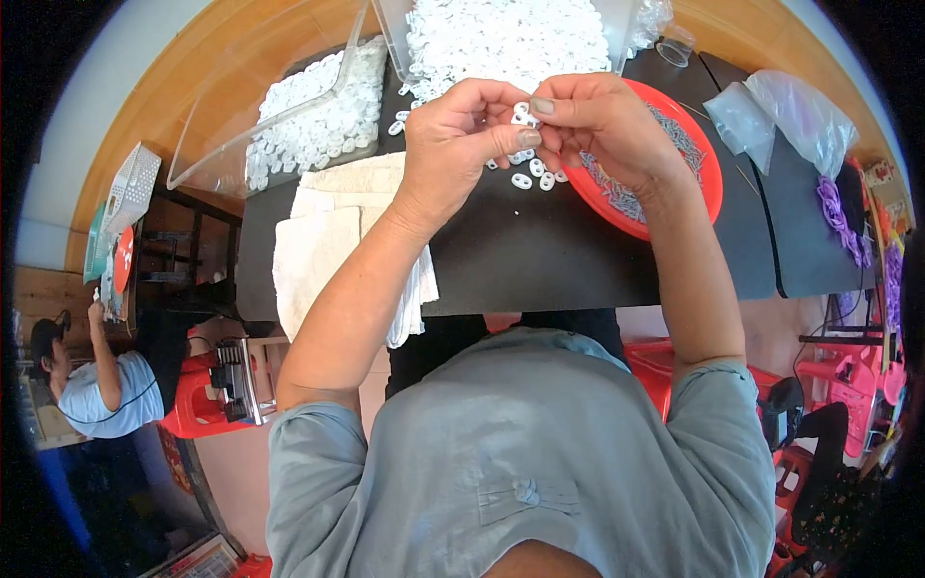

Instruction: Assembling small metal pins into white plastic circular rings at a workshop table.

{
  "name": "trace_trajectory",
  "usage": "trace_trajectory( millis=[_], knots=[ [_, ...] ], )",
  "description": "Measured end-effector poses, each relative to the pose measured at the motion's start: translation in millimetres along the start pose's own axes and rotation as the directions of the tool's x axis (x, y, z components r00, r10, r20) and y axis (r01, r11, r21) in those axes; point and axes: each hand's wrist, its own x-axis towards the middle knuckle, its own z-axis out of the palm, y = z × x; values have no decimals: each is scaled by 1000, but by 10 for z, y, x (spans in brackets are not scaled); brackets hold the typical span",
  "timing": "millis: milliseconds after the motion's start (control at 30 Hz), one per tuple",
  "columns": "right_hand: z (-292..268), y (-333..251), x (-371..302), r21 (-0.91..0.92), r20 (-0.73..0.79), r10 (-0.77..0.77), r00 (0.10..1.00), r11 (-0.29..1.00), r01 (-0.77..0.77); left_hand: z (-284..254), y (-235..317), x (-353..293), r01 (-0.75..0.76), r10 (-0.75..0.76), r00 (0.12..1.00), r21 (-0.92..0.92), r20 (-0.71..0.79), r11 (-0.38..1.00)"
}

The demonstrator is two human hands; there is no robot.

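Note:
Above the far half of the black table, my two hands meet around a small white oval plastic piece with two holes [522,113]. My left hand [451,140] is closed, pinching the piece between thumb and fingers. My right hand [617,127] is closed too, its thumb and fingertips against the piece's right side; whatever else they hold is hidden. Several loose white pieces [521,181] lie on the table just below my fingers. Partly under my right wrist stands a red round tray [711,183] holding many thin grey screw-like pieces [621,200].
Heaps of white pieces fill a clear bin [390,39] at the back and another [241,140] at the back left. Folded cream cloths [313,255] lie left. Clear plastic bags [800,106] and a purple cord [841,220] are right. A co-worker [111,390] sits far left.

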Motion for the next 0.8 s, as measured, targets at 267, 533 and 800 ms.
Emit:
trace_trajectory(
  millis=[267, 533, 800],
  knots=[
    [13, 7, 4, 11, 0, 1, 1000, 1000, -1, -28, 44, -13, 68, -66, 997, -52, 40, 996],
    [11, 24, 16, -7, 2, -12, 1000, 1000, 12, -27, 49, -9, 16, -18, 998, 32, 56, 999],
    [85, 19, -10, 94, 49, -7, 999, 996, 2, -20, 92, -49, -22, 18, 999, 99, 39, 995]
  ],
)
